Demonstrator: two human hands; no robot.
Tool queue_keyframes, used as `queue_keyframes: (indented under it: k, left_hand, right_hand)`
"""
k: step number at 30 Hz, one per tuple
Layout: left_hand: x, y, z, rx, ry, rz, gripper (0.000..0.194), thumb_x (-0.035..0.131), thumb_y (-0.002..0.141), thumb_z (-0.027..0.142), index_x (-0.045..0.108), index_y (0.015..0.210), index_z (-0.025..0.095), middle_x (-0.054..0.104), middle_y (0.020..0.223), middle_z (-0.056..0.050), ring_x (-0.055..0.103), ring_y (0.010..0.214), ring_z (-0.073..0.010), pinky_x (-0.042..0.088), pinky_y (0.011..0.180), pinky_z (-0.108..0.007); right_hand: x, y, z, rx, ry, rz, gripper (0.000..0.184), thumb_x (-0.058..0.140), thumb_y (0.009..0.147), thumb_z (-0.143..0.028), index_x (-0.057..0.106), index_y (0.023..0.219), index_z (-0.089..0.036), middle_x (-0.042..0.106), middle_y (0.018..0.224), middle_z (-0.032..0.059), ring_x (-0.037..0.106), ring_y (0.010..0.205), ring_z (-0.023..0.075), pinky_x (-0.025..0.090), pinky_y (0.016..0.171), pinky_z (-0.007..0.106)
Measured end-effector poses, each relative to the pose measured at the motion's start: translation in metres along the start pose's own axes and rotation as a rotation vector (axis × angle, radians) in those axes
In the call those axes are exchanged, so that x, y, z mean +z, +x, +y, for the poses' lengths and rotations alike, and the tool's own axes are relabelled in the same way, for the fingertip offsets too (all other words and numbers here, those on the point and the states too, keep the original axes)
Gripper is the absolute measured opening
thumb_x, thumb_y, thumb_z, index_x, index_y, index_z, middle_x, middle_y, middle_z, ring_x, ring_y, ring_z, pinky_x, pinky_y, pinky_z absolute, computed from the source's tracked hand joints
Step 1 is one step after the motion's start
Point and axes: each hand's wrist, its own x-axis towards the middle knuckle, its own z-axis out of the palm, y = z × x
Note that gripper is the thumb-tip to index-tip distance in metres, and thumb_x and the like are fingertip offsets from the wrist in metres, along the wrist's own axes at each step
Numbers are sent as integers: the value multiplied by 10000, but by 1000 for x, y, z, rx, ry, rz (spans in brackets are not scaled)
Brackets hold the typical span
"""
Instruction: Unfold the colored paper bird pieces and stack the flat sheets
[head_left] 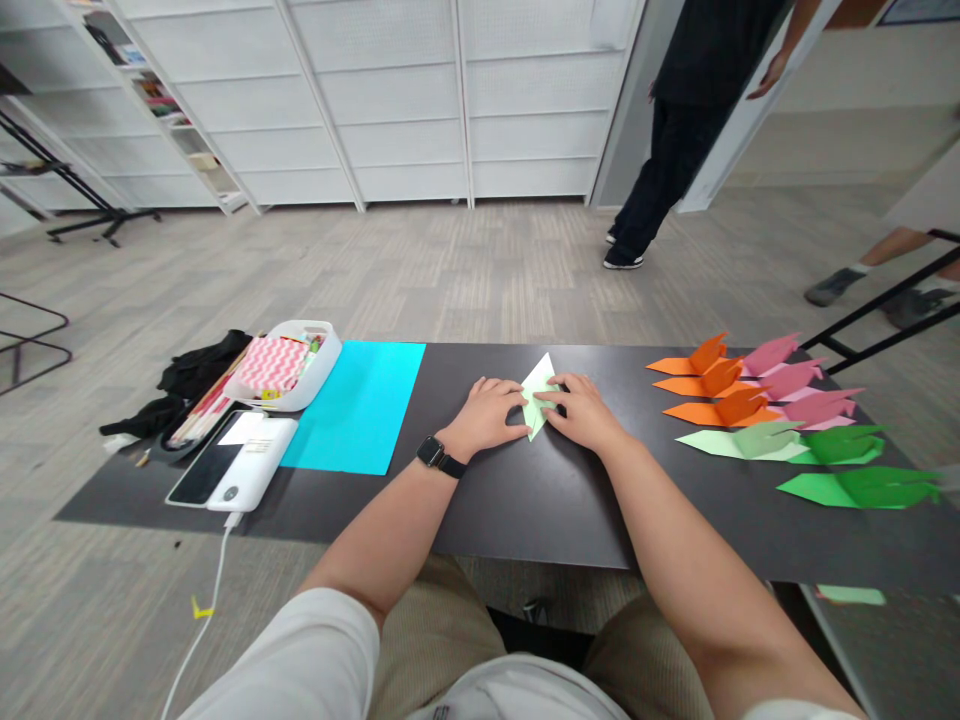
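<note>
A pale green origami paper [537, 388], folded into a narrow diamond shape, lies on the dark table between my hands. My left hand [491, 414], with a black watch at the wrist, holds the paper's left edge with thumb and fingertips. From the other side my right hand [581, 408] grips it, fingers bent and pressed on its right edge. The paper's middle and both points show; parts of its side edges are hidden under my fingers.
Folded paper cranes stand at the right: orange [716, 385], pink [795, 380], pale green [750, 440] and green [847, 487]. Leftward lie a bright blue sheet [367, 405], a white basket [324, 365], a phone [204, 462] and a cabled power bank [255, 465]. A person [667, 140] stands beyond.
</note>
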Motion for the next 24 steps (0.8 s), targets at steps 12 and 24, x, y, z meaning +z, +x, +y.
queue_keyframes:
  k: [12, 24]
  left_hand:
    - [-6, 1, -2, 5, 57, 42, 244, 675, 981, 499, 795, 1034, 294, 745, 1123, -33, 619, 1157, -259, 300, 1250, -538]
    - [3, 6, -11, -130, 62, 103, 193, 709, 958, 318, 782, 1131, 271, 709, 1194, -54, 622, 1099, -257, 493, 1028, -437]
  right_hand:
    - [-5, -1, -4, -64, 29, -54, 324, 714, 931, -300, 799, 1229, -396, 589, 1385, 84, 526, 1339, 334, 352, 1204, 652]
    - [0, 2, -3, 13, 44, 7, 448, 770, 890, -373, 746, 1335, -328, 596, 1390, 119, 547, 1328, 350, 439, 1166, 596]
